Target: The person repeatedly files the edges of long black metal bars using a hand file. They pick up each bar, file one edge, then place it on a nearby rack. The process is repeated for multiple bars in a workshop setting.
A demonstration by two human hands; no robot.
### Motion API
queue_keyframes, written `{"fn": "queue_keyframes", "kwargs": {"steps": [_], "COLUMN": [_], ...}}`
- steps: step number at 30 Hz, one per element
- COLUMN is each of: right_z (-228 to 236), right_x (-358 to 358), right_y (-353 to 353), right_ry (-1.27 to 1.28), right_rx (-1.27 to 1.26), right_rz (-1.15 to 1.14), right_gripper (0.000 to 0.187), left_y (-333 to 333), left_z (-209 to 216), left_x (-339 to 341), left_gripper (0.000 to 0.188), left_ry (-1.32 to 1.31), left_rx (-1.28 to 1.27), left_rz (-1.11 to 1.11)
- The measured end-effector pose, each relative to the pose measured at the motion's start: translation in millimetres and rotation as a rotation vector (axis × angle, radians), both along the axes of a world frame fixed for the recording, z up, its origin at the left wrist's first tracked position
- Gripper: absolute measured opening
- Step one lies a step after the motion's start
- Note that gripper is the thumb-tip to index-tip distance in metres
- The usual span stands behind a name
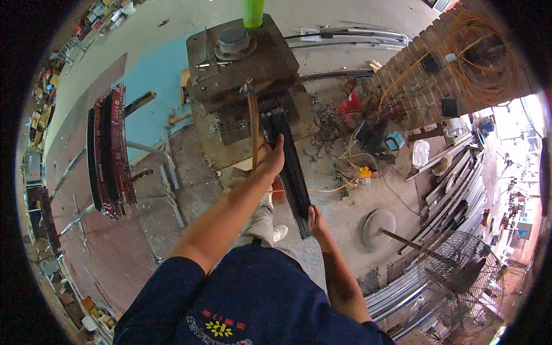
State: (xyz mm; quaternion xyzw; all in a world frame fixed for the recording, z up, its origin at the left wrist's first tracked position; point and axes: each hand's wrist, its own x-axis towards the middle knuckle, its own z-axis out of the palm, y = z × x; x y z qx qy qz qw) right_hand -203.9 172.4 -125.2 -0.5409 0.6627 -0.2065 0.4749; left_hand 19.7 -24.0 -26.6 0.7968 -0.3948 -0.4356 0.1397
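Observation:
My two hands hold a long black metal profile (294,181) that slants from the machine's near edge back toward my body. My left hand (270,156) is closed around it toward its far end, with the thumb along the top. At the near end, my right hand (317,222) grips the profile's right edge. The far end reaches the low front part of a brown, worn metal machine (230,77); how it sits there is hard to make out. Just left of the profile, a brown hose-like bar (253,123) runs down from the machine, close by my left hand.
Dark red profiles (115,149) lie stacked on a stand at left. A green bottle (253,12) stands on the machine's far edge. To the right are a fan (460,271) with a round base, long metal profiles (454,198) on the floor, cables and a brick wall (422,69).

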Motion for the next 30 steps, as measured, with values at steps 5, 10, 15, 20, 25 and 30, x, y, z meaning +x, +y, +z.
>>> {"fn": "queue_keyframes", "kwargs": {"steps": [5, 10, 15, 20, 25, 30], "right_z": [-29.0, 28.5, 101.5, 173.6, 172.9, 190.0], "right_x": [-6.5, -48.4, -74.0, -86.9, -122.1, -114.5], "right_y": [-3.2, 21.9, 33.4, 33.3, 68.4, 79.3], "right_ry": [0.001, 0.056, 0.209, 0.132, -0.067, -0.062], "right_rx": [-0.140, -0.052, -0.167, -0.376, -0.293, -0.412], "right_rz": [0.078, 0.071, -0.079, -0.159, -0.276, -0.579], "right_gripper": [0.043, 0.046, 0.043, 0.050, 0.034, 0.052], "left_y": [22.1, 77.4, 108.8, 130.7, 173.7, 205.7], "left_z": [-18.7, 76.3, 92.1, 121.2, 161.2, 162.3], "left_x": [-8.6, -43.6, -95.3, -129.0, -156.1, -176.3], "left_gripper": [0.063, 0.058, 0.047, 0.036, 0.032, 0.037], "left_ry": [0.203, 0.428, 0.833, 1.011, 1.143, 1.288], "left_rx": [-0.124, -0.188, -0.501, -0.552, -0.448, -0.547], "left_rz": [0.063, 0.088, -0.102, -0.339, -0.451, -0.451]}}
